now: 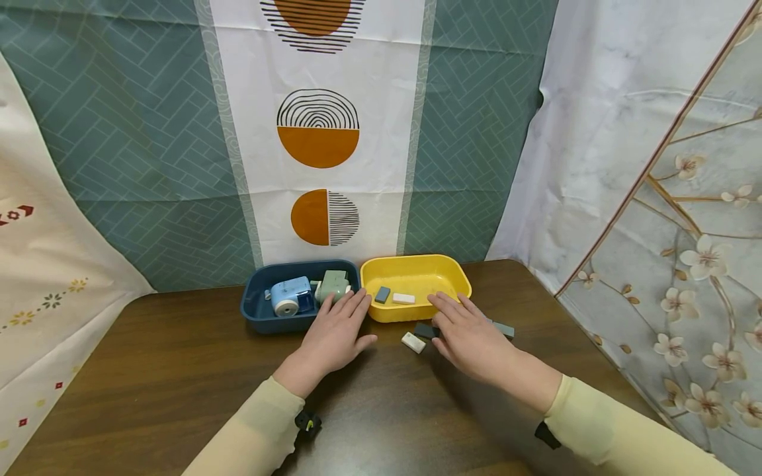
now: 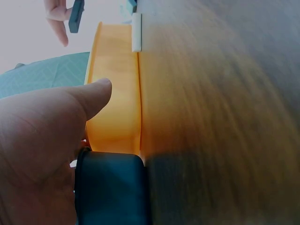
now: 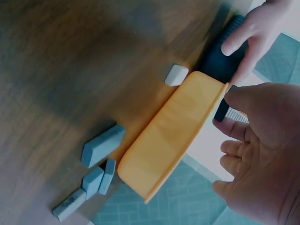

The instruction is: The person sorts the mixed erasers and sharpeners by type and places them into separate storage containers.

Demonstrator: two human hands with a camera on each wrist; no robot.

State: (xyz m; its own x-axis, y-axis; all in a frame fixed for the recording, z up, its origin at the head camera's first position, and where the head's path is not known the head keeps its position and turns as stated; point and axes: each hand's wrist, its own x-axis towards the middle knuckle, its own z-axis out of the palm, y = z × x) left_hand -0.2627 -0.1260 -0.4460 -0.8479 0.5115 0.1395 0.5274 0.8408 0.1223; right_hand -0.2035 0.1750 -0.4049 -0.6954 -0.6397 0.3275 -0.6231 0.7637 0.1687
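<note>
My right hand [image 1: 476, 340] is in front of the yellow bin [image 1: 415, 268], pinching a dark eraser [image 3: 222, 110] between thumb and forefinger, above the table. The other right fingers are bent loosely. My left hand [image 1: 333, 337] has its fingers extended over the front rim of the navy bin [image 1: 253, 311], close to the yellow bin's left end. On the table by the yellow bin lie a white eraser [image 1: 413, 342] and several blue-grey erasers [image 3: 103, 145], mostly hidden by my right hand in the head view. Inside the yellow bin are a blue-grey eraser [image 1: 383, 295] and a white eraser [image 1: 403, 299].
In the navy bin sit a light blue pencil sharpener [image 1: 292, 295] and a green pencil sharpener [image 1: 333, 283]. Both bins stand side by side at the back of the brown table [image 1: 178, 377], before a hanging patterned cloth [image 1: 321, 218]. A floral cloth [image 1: 673, 297] borders the right.
</note>
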